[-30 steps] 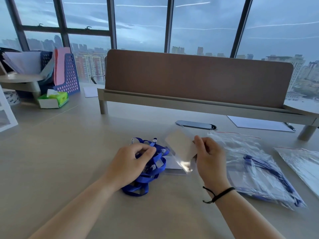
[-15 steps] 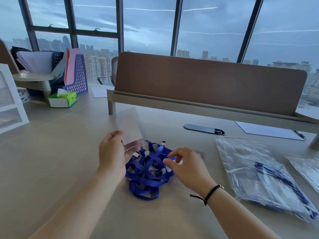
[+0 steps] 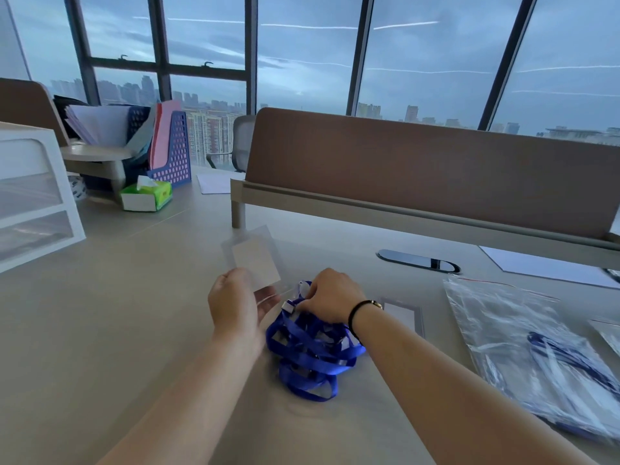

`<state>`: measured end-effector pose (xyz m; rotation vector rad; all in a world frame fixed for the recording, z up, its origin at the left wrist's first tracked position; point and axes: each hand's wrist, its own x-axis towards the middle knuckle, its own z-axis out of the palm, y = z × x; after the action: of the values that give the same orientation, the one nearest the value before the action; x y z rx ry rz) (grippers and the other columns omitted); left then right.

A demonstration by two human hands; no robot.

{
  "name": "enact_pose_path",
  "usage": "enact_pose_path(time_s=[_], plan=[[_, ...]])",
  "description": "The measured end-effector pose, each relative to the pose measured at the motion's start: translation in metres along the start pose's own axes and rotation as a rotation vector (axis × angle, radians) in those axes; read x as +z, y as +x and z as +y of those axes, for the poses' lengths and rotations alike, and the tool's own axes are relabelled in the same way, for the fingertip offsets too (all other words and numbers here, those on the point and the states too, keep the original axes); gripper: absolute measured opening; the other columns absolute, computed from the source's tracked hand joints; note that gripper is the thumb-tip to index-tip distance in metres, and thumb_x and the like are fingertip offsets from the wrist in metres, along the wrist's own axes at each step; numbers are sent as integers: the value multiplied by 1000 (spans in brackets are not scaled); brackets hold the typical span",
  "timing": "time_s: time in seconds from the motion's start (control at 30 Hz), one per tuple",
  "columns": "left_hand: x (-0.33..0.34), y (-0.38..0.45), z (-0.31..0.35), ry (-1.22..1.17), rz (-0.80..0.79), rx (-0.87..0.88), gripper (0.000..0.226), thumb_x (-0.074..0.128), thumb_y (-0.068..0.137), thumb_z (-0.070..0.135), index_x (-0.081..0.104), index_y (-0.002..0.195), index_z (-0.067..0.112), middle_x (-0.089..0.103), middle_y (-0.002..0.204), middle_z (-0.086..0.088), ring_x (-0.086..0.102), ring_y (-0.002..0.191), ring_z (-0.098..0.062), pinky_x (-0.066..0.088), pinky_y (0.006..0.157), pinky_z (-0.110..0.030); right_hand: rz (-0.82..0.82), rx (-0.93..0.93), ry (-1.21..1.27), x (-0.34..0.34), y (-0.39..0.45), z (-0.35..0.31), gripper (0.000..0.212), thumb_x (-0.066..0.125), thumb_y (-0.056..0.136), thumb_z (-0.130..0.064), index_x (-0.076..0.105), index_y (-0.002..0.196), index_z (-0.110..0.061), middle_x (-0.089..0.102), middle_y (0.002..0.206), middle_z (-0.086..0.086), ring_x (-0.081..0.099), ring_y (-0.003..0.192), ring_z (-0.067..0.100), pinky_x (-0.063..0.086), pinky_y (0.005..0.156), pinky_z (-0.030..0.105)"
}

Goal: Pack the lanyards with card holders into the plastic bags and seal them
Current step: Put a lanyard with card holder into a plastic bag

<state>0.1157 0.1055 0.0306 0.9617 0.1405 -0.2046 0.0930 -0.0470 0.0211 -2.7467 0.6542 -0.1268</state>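
Left hand (image 3: 235,303) pinches a clear card holder (image 3: 255,260) upright, center frame. Right hand (image 3: 330,297) is closed on a clip atop the tangled blue lanyards (image 3: 312,350) on the bench (image 3: 100,330), just right of it. One plastic bag (image 3: 523,357) at lower right already holds a lanyard; can't tell if it's sealed. Another card holder (image 3: 402,317) lies loose beside the pile. Most of the pile looks unpacked. No readable labels or brands anywhere.
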Motion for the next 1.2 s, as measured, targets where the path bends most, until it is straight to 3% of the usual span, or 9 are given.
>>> enact_pose_path(time_s=[0.2,0.3,0.4,0.57,0.67,0.73,0.83,0.97,1.2], plan=[[0,-2,0,4,-19,-20,15,44,93,8,58,95,13,62,89,-13,62,66,-26,57,60,-35,25,-44,254,-24,-15,7,15,70,87,-27,75,90,-13,71,88,0,63,80,15,48,63,21],[0,-5,0,-56,-106,-74,14,49,94,10,58,104,10,59,95,-12,63,71,-28,59,66,-38,118,-63,542,-51,-36,8,10,72,87,-27,73,83,-18,71,76,-4,60,59,4,45,56,18],[2,-13,-1,-159,-348,-145,21,47,99,18,59,114,9,67,107,-15,68,74,-26,59,69,-39,156,-57,892,-79,-58,6,11,68,91,-21,68,87,-12,73,74,6,49,41,8,40,43,19],[4,-29,-1,-124,-796,-276,36,55,89,15,66,120,1,67,123,-15,61,112,-27,42,110,-49,82,-78,1090,-100,-81,4,13,60,97,-19,63,91,-8,72,77,15,58,48,20,49,45,26],[3,-39,-4,-53,-1001,-436,28,59,84,7,67,110,-3,66,106,-21,66,96,-30,58,81,-37,-22,-139,1155,-103,-90,0,13,61,96,-21,61,90,-9,71,84,17,64,66,29,54,59,34],[1,-40,-6,-1,-1107,-456,35,66,84,13,57,116,-1,60,113,-25,61,103,-36,53,90,-41,19,-157,1178,-109,-95,-1,16,57,98,-22,60,89,-10,74,86,15,64,63,24,54,55,30],[-1,-38,-6,68,-1182,-409,29,79,75,21,65,91,2,67,88,-18,66,82,-35,39,102,-53,182,-157,1277,-123,-99,6,17,55,99,-21,61,87,-10,74,86,13,52,45,14,46,45,22],[-2,-37,0,101,-1104,-377,42,90,60,23,60,82,4,60,85,-15,61,68,-25,51,64,-37,431,-60,1550,-137,-100,37,14,55,99,-16,58,87,-10,73,78,9,49,46,10,47,47,21],[-2,-34,6,148,-976,-282,67,97,45,26,54,88,-2,59,75,-16,61,58,-24,49,49,-28,812,235,1835,-142,-102,140,12,55,99,-14,56,105,-4,69,93,12,71,60,11,57,60,21]])
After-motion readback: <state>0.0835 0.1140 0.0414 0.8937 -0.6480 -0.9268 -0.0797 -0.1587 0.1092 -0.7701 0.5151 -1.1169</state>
